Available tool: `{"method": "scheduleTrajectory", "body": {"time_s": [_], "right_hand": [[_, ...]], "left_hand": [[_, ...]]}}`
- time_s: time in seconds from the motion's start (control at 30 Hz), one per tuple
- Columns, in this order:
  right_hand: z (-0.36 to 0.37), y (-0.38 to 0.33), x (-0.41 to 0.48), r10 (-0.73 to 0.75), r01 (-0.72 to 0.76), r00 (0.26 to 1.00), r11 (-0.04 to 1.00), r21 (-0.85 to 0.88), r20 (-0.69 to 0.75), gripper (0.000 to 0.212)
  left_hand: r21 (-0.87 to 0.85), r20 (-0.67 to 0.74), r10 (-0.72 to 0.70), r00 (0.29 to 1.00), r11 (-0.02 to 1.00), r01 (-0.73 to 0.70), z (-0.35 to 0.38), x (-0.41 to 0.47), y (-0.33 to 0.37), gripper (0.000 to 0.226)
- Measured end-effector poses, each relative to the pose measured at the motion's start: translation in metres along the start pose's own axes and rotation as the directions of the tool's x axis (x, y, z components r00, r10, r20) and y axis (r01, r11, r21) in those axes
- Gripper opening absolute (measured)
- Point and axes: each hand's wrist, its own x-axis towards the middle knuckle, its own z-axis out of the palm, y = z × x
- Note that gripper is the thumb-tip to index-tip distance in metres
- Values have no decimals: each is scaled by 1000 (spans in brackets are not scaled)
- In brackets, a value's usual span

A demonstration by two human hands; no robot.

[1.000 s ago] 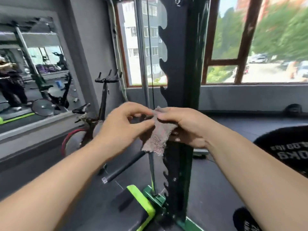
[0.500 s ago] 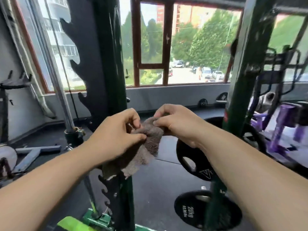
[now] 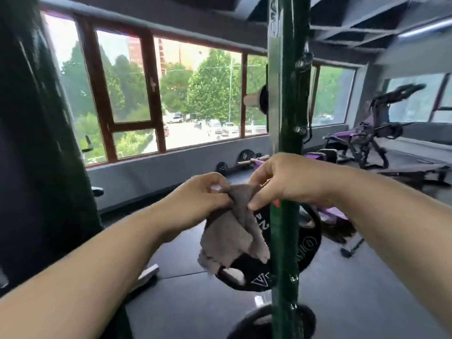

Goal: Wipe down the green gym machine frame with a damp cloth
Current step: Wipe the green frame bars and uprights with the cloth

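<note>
A grey-brown cloth (image 3: 228, 237) hangs in front of me, held by both hands at its top edge. My left hand (image 3: 198, 201) pinches its left corner and my right hand (image 3: 286, 181) pinches the right corner. A green upright post (image 3: 287, 99) of the gym machine frame rises just behind my right hand, right of centre. The cloth hangs a little left of that post, and I cannot tell if it touches it. Another dark upright (image 3: 36, 143) of the frame fills the left edge, blurred.
Black weight plates (image 3: 305, 243) hang on the green post behind the cloth, and another plate (image 3: 256, 321) sits low by its base. Purple gym machines (image 3: 367, 140) stand at the right. Windows (image 3: 171, 99) line the far wall above a grey ledge.
My view has swung right: the black notched upright slid off to the left and the second green post now stands at centre. Both hands still hold the cloth, which now hangs more spread out.
</note>
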Motion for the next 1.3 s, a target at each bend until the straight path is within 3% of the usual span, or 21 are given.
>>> {"method": "scheduleTrajectory", "body": {"time_s": [0.07, 0.17, 0.27, 0.33, 0.43, 0.6, 0.7, 0.8, 0.87, 0.97, 1.07, 1.17, 1.3], "right_hand": [[1, 0, 0, 69, -67, 990, 997, 22, -121, 11], [9, -6, -9, 164, -134, 979, 964, 229, -117, 13], [12, -15, -24, 236, -121, 957, 849, 514, -166, 25], [15, -22, -34, 282, -115, 937, 806, 580, -206, 28], [20, -29, -51, 384, -188, 871, 837, 513, -308, 27], [13, -43, -83, 454, -298, 765, 878, 375, -456, 17], [10, -51, -102, 430, -372, 675, 900, 227, -600, 14], [10, -53, -117, 438, -409, 601, 887, 213, -669, 12], [13, -52, -127, 469, -444, 579, 867, 225, -667, 13], [17, -45, -139, 487, -428, 609, 866, 258, -626, 10], [18, -38, -145, 502, -330, 619, 864, 380, -604, 10], [16, -35, -145, 543, -191, 632, 801, 567, -553, 10], [-1, -25, -133, 490, -329, 633, 871, 365, -599, 33]], "left_hand": [[2, 175, 52, 983, 999, -53, -8, 15, -1, 24], [19, 377, 115, 919, 991, -132, -18, 24, 2, 24], [-203, 513, 148, 845, 978, -48, -24, 31, 10, 51], [-213, 531, 151, 834, 976, -40, -23, 40, 15, 47], [-96, 600, 150, 786, 989, -116, -17, 41, 25, 35], [-152, 721, 164, 673, 985, -77, 10, 36, 49, 11], [-151, 733, 207, 648, 978, -142, 25, 33, 64, 14], [-177, 767, 277, 579, 958, -225, 32, 27, 74, 11], [-99, 701, 340, 627, 917, -386, 38, 22, 79, 17], [233, 477, 527, 704, 696, -679, 56, 18, 91, 19], [330, 368, 599, 711, 631, -702, 69, 14, 98, 20], [301, 318, 604, 731, 666, -682, 67, 17, 101, 21], [-137, 337, 498, 799, 865, -482, 52, 25, 109, 31]]}}
